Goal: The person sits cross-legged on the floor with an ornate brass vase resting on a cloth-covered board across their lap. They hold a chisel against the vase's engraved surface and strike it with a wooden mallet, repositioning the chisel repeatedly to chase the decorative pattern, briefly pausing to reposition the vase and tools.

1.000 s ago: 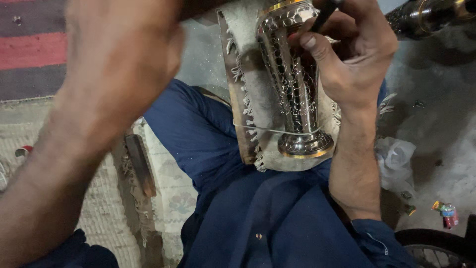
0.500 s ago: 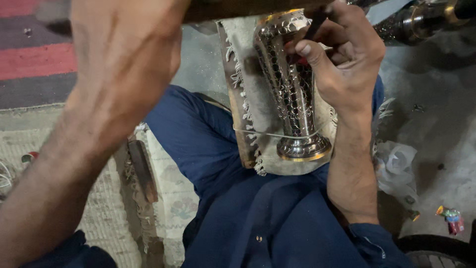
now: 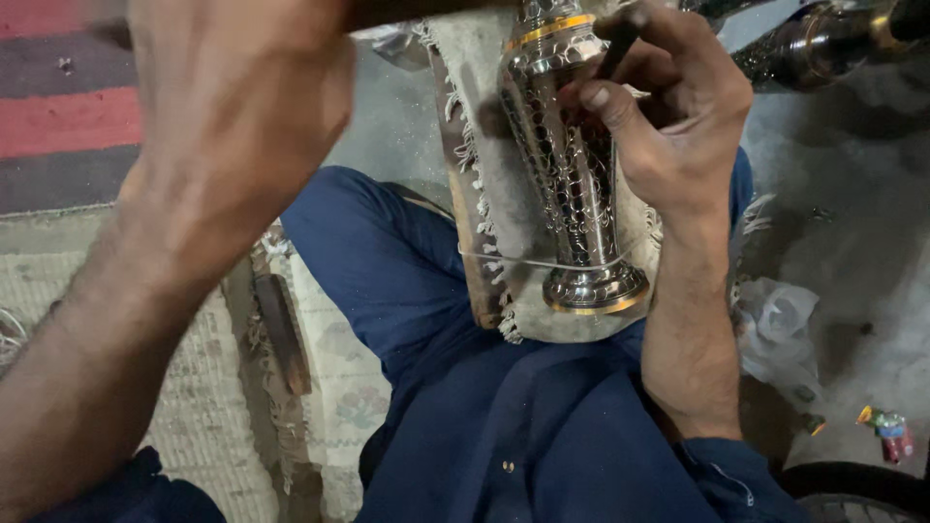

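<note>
A silver vase (image 3: 572, 194) with a scale pattern and gold bands lies on a fringed grey cloth pad (image 3: 475, 126) over my lap, foot toward me. A thin wire (image 3: 513, 261) runs across its stem. My right hand (image 3: 678, 126) rests on the vase's upper body and pinches a dark rod-like tool (image 3: 620, 44) whose tip touches the metal. My left hand (image 3: 237, 107) is raised close to the camera at upper left, closed around a dark handle (image 3: 417, 12) that runs along the top edge. The handle's head is out of view.
A dark metal vessel with gold trim (image 3: 823, 44) lies at top right. A crumpled plastic bag (image 3: 775, 329) and a small colourful scrap (image 3: 886, 431) sit on the grey floor at right. A brown wooden strip (image 3: 281, 329) lies on the woven mat, with a red-striped rug (image 3: 58, 116) behind.
My left hand stays raised, and the dark handle it grips has come into view along the top. My right hand keeps the tool on the vase with only slight shifts.
</note>
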`<action>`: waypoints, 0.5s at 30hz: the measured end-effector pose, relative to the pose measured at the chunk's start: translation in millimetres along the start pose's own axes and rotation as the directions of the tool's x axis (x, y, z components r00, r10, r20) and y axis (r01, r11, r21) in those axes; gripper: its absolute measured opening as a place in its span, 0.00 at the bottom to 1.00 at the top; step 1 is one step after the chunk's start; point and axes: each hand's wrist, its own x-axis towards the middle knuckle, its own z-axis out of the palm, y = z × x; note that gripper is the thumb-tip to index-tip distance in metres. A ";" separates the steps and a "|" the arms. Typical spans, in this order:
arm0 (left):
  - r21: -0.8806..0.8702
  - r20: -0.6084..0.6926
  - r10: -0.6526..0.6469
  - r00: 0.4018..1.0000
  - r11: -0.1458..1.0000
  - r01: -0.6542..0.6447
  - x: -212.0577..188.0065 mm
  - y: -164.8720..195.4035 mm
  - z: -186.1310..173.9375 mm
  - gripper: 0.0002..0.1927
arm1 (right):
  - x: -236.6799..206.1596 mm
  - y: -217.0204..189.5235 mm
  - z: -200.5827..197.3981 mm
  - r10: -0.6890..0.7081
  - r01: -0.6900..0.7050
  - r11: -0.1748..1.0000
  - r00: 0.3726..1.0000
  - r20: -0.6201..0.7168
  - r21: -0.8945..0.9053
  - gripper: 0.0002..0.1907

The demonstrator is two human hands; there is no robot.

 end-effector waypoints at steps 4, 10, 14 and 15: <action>0.132 0.052 0.014 0.999 0.991 -0.021 2.6 0.8 1.7 0.19 | -2.9 2.2 -0.9 0.014 -0.014 1.000 1.000 -0.001 -0.022 0.16; -0.159 0.116 -0.126 0.985 0.977 0.143 -16.2 1.3 3.1 0.22 | -12.2 13.6 -7.4 0.096 -0.059 0.969 0.985 -0.143 0.241 0.18; -0.700 0.135 -0.434 0.891 0.595 0.396 -51.6 35.7 28.1 0.34 | -19.6 11.4 -16.8 0.153 -0.112 0.950 0.981 -0.122 0.293 0.15; -0.811 0.188 -0.553 0.811 0.379 0.446 -60.9 53.3 42.6 0.41 | -21.8 9.1 -18.5 0.153 -0.123 0.955 0.984 -0.095 0.269 0.14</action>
